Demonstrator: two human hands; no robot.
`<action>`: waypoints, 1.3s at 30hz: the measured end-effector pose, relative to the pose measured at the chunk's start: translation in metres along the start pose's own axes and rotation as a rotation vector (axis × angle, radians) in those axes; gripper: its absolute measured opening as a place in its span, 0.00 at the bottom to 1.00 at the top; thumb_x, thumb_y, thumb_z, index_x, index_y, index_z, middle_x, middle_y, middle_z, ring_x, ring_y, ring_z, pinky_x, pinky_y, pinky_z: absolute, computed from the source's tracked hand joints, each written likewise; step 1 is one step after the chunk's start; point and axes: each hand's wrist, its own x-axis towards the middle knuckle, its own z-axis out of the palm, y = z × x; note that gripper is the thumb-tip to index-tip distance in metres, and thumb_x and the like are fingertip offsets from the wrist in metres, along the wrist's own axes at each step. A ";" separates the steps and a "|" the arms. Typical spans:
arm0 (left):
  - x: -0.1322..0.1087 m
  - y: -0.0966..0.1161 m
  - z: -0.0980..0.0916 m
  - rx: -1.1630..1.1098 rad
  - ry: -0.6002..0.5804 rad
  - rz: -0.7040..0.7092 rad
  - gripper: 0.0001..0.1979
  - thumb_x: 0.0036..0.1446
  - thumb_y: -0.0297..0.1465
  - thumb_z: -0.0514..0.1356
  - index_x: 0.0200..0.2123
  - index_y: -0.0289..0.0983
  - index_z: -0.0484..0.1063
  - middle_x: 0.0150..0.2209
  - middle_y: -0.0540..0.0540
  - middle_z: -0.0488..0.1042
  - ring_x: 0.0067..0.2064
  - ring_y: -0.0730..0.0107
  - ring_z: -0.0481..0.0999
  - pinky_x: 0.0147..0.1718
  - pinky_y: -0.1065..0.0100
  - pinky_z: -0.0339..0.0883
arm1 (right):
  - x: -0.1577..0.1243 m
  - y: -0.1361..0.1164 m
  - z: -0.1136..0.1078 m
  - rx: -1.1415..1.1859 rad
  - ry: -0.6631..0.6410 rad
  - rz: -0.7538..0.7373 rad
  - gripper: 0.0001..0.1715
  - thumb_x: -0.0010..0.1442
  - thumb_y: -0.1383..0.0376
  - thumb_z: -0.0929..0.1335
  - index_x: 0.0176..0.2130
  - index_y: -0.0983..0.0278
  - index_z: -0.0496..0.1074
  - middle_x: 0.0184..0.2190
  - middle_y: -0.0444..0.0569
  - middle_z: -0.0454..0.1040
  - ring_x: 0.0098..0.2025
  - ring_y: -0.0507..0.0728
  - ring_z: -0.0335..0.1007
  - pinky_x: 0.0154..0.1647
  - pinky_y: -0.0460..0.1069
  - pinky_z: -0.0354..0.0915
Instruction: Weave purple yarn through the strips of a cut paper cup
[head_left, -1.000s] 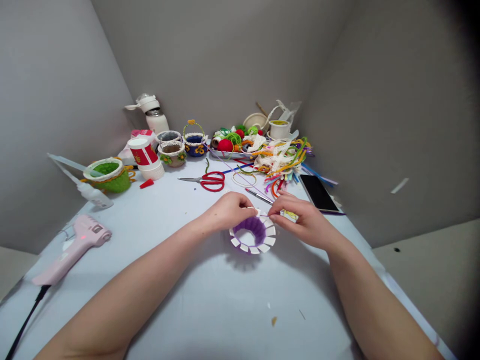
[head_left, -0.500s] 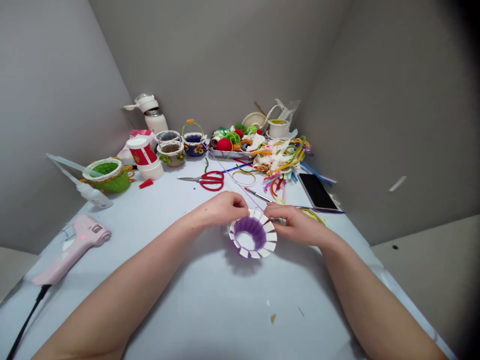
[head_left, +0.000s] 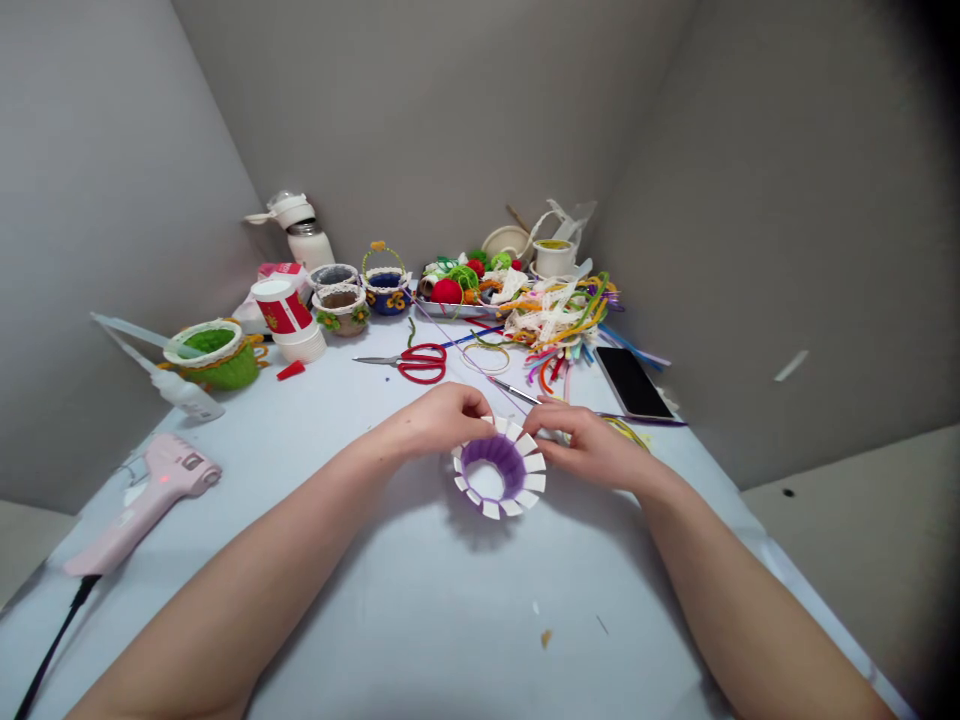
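A paper cup (head_left: pixel 529 482) cut into white strips that splay outward, with purple yarn (head_left: pixel 480 458) wound between them, is held just above the table in front of me. My left hand (head_left: pixel 451 418) pinches its far left rim, thumb and fingertips closed on a strip. At the far right rim is my right hand (head_left: pixel 585 440), its fingers curled close against the strips and the yarn. A thin purple strand runs from the cup back toward the far baskets. The right fingertips are partly hidden, so their exact hold on the yarn is hard to see.
Red-handled scissors (head_left: pixel 424 363) and a pen (head_left: pixel 516 391) lie beyond the cup. A pink glue gun (head_left: pixel 154 495) rests at left, near a green basket (head_left: pixel 225 365) and a glue bottle (head_left: pixel 187 393). A phone (head_left: pixel 634 382) and a pile of pipe cleaners (head_left: pixel 562 315) are at right.
The cup has shifted slightly left and turned a little in my hands. My right hand has moved slightly left with it, while my left hand keeps its pinch.
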 end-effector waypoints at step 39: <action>0.009 -0.009 0.010 0.104 0.103 0.066 0.12 0.47 0.38 0.56 0.26 0.35 0.72 0.26 0.49 0.74 0.28 0.72 0.70 0.25 0.72 0.59 | -0.004 -0.008 -0.016 -0.247 0.103 -0.109 0.08 0.63 0.64 0.63 0.37 0.60 0.72 0.33 0.49 0.74 0.38 0.57 0.67 0.55 0.59 0.56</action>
